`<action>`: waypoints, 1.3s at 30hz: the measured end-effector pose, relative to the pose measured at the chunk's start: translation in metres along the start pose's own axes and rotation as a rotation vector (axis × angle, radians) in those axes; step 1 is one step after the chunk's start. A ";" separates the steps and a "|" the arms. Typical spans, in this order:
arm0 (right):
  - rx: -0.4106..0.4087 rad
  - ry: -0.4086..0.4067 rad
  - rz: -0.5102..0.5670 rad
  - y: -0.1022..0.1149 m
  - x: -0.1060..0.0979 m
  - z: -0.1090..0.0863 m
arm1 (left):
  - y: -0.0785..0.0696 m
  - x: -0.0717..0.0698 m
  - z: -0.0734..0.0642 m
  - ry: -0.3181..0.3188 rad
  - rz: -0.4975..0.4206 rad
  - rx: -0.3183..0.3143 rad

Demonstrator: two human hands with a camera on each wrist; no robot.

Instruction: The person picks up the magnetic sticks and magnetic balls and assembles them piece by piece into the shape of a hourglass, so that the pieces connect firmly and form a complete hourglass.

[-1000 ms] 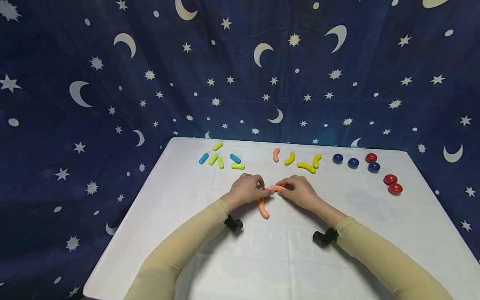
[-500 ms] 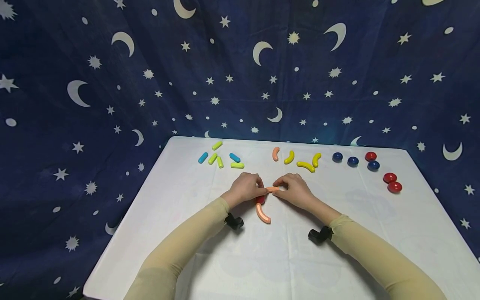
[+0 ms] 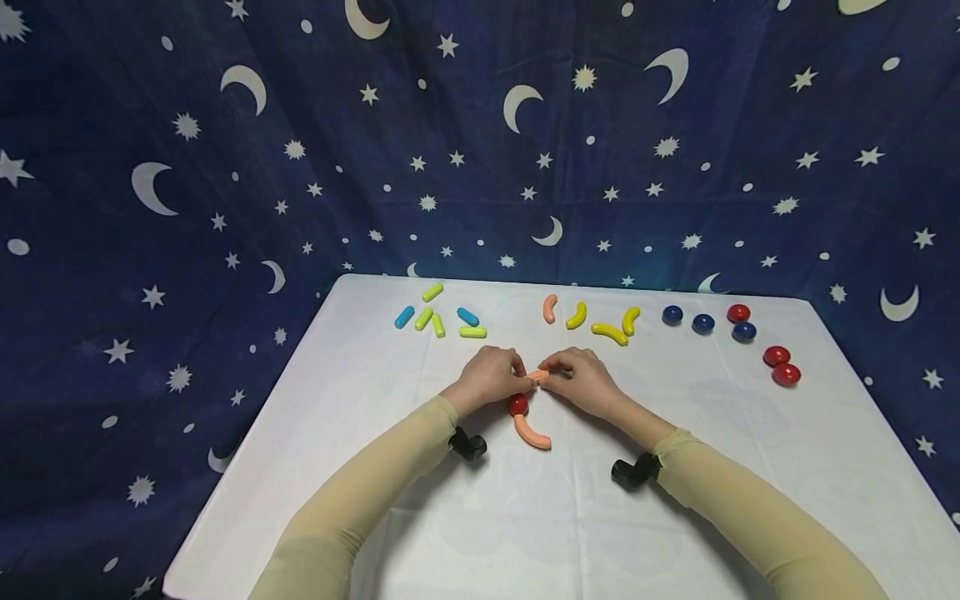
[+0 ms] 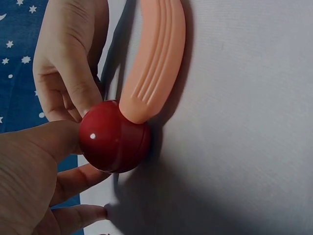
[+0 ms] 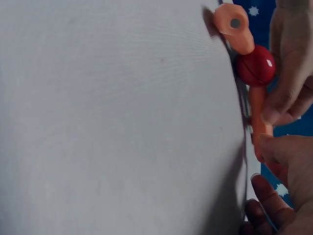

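Observation:
An upper orange curved magnetic stick [image 3: 537,377] is pinched near one end by my left hand [image 3: 491,377]. My right hand [image 3: 583,381] pinches its other end. A shiny red ball [image 3: 517,405] joins this stick to a lower orange curved stick [image 3: 532,433], which reaches down and right across the white table. In the left wrist view the red ball [image 4: 115,137] appears just beyond my left thumb, with the grooved lower stick [image 4: 156,54] touching it. A grey disc shows in the lower stick's free end [image 5: 235,23] in the right wrist view.
Short green sticks [image 3: 423,318] and blue sticks [image 3: 468,317] lie at the back left of the white table [image 3: 480,517]. Behind my hands are another orange stick [image 3: 550,309] and yellow curved sticks [image 3: 609,333]. Dark blue balls [image 3: 703,323] and red balls [image 3: 786,375] sit at the right.
My right hand has shifted slightly left with the upper stick's end. The lower orange stick has swung right and down, and the red ball has come out from behind my left hand.

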State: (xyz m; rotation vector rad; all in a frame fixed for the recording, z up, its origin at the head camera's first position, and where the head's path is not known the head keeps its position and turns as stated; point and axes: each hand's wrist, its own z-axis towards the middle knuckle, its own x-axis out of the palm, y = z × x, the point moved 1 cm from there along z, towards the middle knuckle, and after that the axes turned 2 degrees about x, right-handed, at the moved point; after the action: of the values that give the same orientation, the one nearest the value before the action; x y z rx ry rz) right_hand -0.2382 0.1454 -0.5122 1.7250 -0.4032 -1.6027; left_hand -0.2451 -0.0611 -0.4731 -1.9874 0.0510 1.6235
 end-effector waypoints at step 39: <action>0.633 -0.470 0.032 -0.148 -0.192 -0.149 | 0.000 0.003 -0.003 0.021 -0.057 -0.057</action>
State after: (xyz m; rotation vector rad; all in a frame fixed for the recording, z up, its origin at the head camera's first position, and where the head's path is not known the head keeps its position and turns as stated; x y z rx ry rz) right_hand -0.1662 0.4188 -0.4824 1.7318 -1.2727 -1.9900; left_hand -0.2419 -0.0613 -0.4758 -2.0302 -0.0442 1.5842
